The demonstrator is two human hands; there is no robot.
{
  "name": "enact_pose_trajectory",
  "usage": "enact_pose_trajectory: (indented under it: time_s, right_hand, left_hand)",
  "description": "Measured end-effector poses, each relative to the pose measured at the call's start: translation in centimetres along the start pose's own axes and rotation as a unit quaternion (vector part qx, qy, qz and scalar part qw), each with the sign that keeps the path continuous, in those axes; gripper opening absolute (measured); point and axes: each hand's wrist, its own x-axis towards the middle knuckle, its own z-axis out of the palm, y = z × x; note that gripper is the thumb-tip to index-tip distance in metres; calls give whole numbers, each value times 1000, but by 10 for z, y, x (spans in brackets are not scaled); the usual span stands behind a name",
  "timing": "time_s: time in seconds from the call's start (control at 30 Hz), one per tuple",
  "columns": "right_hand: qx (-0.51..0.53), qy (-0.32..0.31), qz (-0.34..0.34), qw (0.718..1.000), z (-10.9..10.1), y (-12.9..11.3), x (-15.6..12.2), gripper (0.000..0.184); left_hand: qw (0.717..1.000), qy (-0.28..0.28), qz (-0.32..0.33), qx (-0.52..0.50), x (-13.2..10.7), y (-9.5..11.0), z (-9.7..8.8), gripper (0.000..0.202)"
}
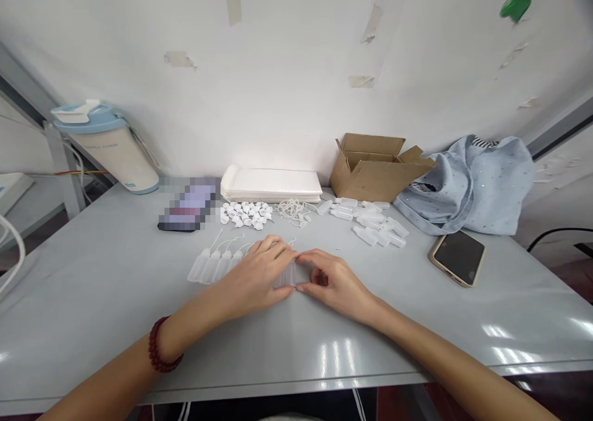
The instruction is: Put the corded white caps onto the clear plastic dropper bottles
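A row of small translucent plastic bottles [210,267] with thin white cords at their tops lies on the grey table [139,285]. Over the right part of this row is my left hand [257,269], its thumb and fingers curved around the bottles and hiding several. My right hand [336,285] meets it from the right, with thumb and index fingertips at the two ends of the last bottle [290,274]. Behind my hands are a pile of small white caps [245,214], a tangle of white cords [294,209] and loose translucent bottles [370,226] without cords.
At the back stand a stack of white sheets or envelopes [278,185] and an open cardboard box [377,174]. A blue-grey cloth bag [482,186] and a phone [458,257] are on the right. On the left are a tumbler [111,152] and a pixelated phone-like object [189,204].
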Motion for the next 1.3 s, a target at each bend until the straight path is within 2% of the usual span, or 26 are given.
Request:
enact_pose_trajectory:
  time_s: [0.43,0.73,0.97,1.3]
  right_hand:
    - [1,6,7,1000,0,-2,0,30]
    - [19,8,30,999,-1,-4,1,32]
    - [18,9,33,999,-2,-5,1,26]
    - [8,8,37,999,-2,-5,1,26]
  left_hand:
    - [1000,-11,2,4,-1,-1,0,27]
    - [1000,3,3,12,0,0,-2,29]
    - [1000,-14,-4,5,0,1,-2,31]
    - [999,-35,-14,2,0,1,-3,30]
